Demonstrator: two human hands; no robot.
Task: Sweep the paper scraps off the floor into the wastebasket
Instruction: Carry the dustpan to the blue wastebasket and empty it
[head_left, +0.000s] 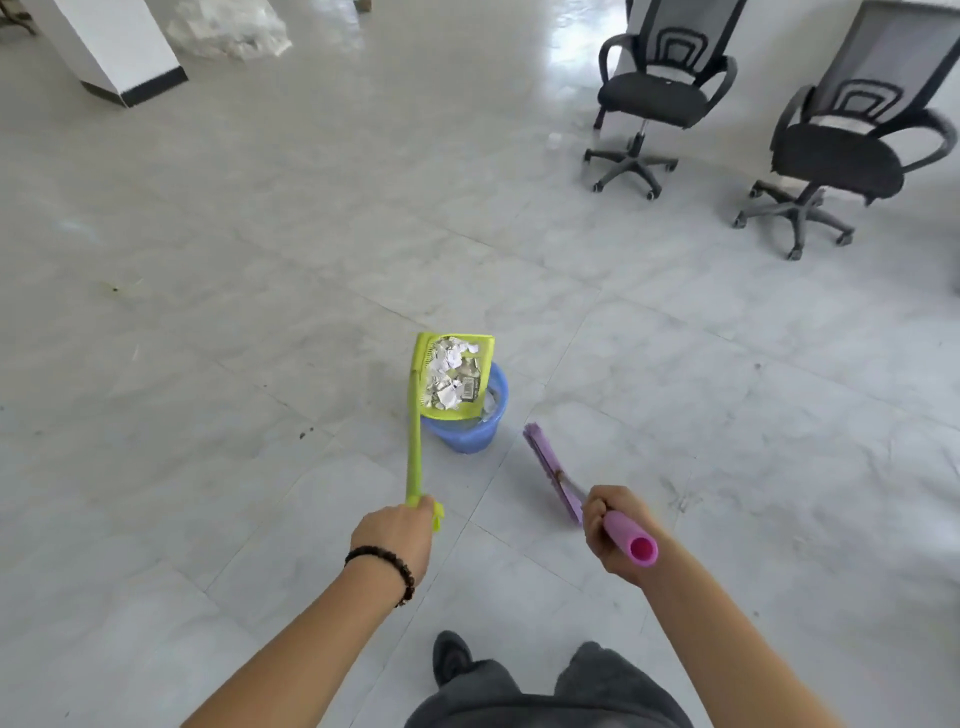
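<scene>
Your left hand (397, 538) is wrapped round the top of the green dustpan handle (414, 447). Your right hand (610, 530) is fisted on the pink broom handle (631, 540).

The dustpan (457, 376) hangs at the far end of the handle from your left grip, over the blue wastebasket (467, 436), and hides most of its mouth. The paper scraps (452, 371) are heaped in the pan. A few pale bits may already be in the basket, but it's hard to tell at this angle. The broom head (553, 470) sits on the floor (260, 312) just ahead of your right grip, beside the basket and not touching it.

The step looks like the dump. The scraps are light and will flutter, so roll your left wrist slowly. Get the pan's open lip inside the rim before tilting, because the pan spans nearly as wide as the basket and there's little margin at the rim's edges. Park the broom where it is, or use it to rake out stuck bits.

There's open floor ahead and outward of your left grip. The two office chairs (649, 98) (841, 150) are well beyond your right grip and no obstacle. Your shoe (451, 657) is behind both grips, so mind it if you step.
</scene>
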